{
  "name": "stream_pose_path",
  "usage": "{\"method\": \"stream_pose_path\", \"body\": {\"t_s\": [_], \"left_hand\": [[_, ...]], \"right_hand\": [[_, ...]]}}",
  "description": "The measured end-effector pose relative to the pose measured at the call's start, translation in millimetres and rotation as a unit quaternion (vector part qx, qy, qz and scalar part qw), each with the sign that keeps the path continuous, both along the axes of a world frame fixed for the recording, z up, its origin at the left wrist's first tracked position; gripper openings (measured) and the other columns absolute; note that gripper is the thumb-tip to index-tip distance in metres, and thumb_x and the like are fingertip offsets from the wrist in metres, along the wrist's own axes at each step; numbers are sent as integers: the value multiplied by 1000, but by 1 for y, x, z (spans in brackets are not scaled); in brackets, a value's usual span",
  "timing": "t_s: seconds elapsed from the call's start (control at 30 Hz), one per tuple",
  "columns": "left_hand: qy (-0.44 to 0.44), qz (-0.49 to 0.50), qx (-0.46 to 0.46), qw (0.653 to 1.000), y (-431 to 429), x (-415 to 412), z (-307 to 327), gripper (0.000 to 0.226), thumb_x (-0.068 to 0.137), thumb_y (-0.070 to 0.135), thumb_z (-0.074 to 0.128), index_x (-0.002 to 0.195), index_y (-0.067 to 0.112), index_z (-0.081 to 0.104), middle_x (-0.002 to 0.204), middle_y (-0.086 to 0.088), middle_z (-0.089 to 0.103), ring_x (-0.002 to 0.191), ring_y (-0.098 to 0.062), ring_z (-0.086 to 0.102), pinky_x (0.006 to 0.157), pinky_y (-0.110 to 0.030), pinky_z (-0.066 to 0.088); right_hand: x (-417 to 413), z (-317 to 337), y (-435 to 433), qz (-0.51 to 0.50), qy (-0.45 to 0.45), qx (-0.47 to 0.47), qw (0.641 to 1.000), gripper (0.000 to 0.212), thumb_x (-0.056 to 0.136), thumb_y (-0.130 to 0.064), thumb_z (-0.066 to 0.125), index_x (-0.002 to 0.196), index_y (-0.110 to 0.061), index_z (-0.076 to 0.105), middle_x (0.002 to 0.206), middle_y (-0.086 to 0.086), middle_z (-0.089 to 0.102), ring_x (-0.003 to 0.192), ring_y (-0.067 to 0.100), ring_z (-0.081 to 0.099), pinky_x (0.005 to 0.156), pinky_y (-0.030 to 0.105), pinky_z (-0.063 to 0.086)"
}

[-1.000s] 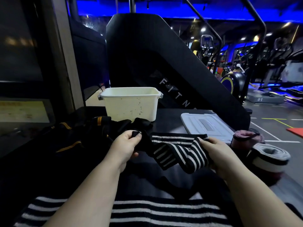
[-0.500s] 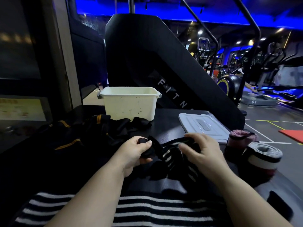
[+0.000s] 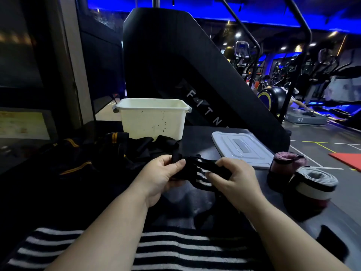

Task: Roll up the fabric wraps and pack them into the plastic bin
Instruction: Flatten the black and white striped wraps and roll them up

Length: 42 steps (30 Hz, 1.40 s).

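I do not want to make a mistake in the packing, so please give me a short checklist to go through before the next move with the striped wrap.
1. Grip: the left hand and the right hand both hold the striped wrap: ok.
2. Wrap is a finished roll: not ok, it is bunched and loose between the hands.
3. Way in: the plastic bin is open, the lid lies flat to its right: ok.
4. Free room inside the bin: cannot tell, the near wall hides the bottom.
5. Finished rolls packed: not ok, the pink roll and the white and black roll stand outside the bin, at the right.
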State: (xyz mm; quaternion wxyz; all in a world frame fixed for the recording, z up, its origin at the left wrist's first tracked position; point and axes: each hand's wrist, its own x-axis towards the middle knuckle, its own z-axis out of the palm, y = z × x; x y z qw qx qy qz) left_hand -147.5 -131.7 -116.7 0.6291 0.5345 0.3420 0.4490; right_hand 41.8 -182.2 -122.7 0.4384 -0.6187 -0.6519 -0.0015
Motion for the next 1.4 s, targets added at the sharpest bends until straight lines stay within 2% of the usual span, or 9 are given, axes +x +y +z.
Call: {"method": "stream_pose_path", "body": {"t_s": [0.13, 0.23, 0.3, 0.4, 0.67, 0.83, 1.03, 1.27, 1.4], "left_hand": [[19, 29, 3, 999, 0, 0, 1, 9, 92, 19, 64, 86, 13, 62, 74, 1, 68, 56, -5, 62, 48, -16, 47], [30, 49, -2, 998, -1, 0, 0, 10, 93, 22, 64, 86, 16, 62, 70, 4, 67, 54, -3, 60, 46, -15, 43], [28, 83, -11, 996, 1, -3, -1, 10, 94, 24, 64, 86, 18, 63, 76, 4, 67, 60, -6, 59, 46, -16, 41], [18, 128, -18, 991, 7, -9, -1, 8, 94, 25, 64, 88, 20, 63, 85, 2, 67, 70, -10, 58, 47, -18, 41], [-95, 150, -31, 984, -1, -6, 11, 11, 96, 21, 59, 85, 21, 60, 64, 10, 70, 65, -7, 63, 59, -24, 49], [-186, 206, -43, 960, -3, -10, 21, 19, 96, 22, 59, 79, 24, 51, 78, 3, 63, 73, -12, 60, 67, -30, 50], [-182, 143, -59, 971, 2, -5, 10, 8, 95, 2, 56, 96, 10, 53, 89, -11, 69, 78, -19, 67, 64, -28, 56], [-141, 152, 25, 978, -1, 0, 8, 22, 92, -4, 59, 109, 9, 56, 97, -11, 73, 91, -29, 71, 87, -44, 56], [-60, 161, 134, 976, -4, 6, 7, 21, 83, -1, 71, 92, 18, 67, 83, 5, 74, 85, -13, 69, 81, -28, 55]], "right_hand": [[1, -1, 0, 14, 40, -13, 999, 22, 68, -53, 62, 85, -40, 55, 78, -24, 61, 69, 6, 54, 84, 42, 43], [0, 0, -2, 9, 78, -29, 996, 25, 73, -52, 64, 80, -29, 60, 66, -11, 62, 69, 16, 57, 74, 36, 46], [3, 3, -3, 15, 184, -23, 983, 21, 85, -31, 69, 78, -13, 61, 61, -5, 56, 63, 15, 55, 61, 29, 48], [13, 6, -5, 3, 256, -7, 967, 17, 92, -20, 64, 85, -6, 61, 73, 10, 61, 70, 18, 56, 69, 40, 50], [10, 4, -3, -41, 195, 18, 980, 18, 87, -28, 70, 88, -32, 53, 89, -9, 65, 85, 9, 63, 82, 33, 50], [13, -1, 0, -10, 241, 4, 970, 34, 88, -27, 70, 107, -46, 51, 97, -6, 66, 81, 8, 67, 82, 35, 54], [7, -3, 4, 31, 208, -13, 978, 53, 90, -21, 67, 120, -58, 42, 90, -5, 60, 83, 11, 61, 72, 13, 43], [12, -8, 8, -7, 202, -46, 978, 42, 81, -45, 73, 120, -37, 58, 113, -7, 63, 108, 13, 60, 98, 37, 48], [6, -10, 9, 50, 290, -72, 953, 43, 70, -54, 78, 107, -39, 63, 113, -9, 67, 100, 13, 67, 94, 41, 53]]}}
